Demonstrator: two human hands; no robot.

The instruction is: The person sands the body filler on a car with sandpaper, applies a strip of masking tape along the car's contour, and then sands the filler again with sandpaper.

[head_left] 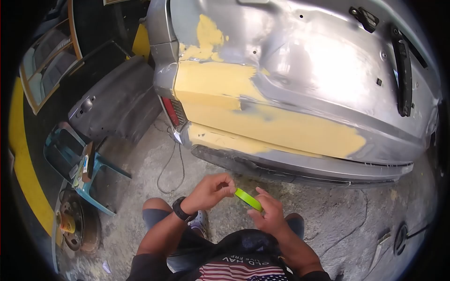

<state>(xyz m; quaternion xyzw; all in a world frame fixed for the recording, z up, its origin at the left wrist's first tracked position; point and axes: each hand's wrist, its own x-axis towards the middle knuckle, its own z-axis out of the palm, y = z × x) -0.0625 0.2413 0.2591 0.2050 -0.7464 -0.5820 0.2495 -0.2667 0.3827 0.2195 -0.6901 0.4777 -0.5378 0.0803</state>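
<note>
Green tape roll point(248, 200): held off the floor in front of the person, between the two hands, slanting from far left to near right.
Right hand point(269, 211): thumb and fingers grasp the roll at its near right end; one fingertip seems to stand clear of the band.
Left hand point(211, 191): finger and thumb pinch at the roll's far left end; whether they have a loose end of tape or the ring itself, I cannot tell from where I stand.
Weight: light, I would judge, easily carried in one hand.
Stiffness: the wound ring should feel firm, with a little give if squeezed hard; a single strip would likely be thin, limp and easy to tear.
Surface: smooth outside, probably not slippery in bare fingers; the underside ought to be tacky and cling to skin.
Best hold: across the sides of the ring, I think, thumb on one and fingers on the other, leaving the outer band free to turn.
Around it: silver car body point(309, 70) on the far side, with yellow patches point(290, 131) on it; blue chair point(65, 140) and wheel point(75, 220) to the left, well apart from the roll.
</note>
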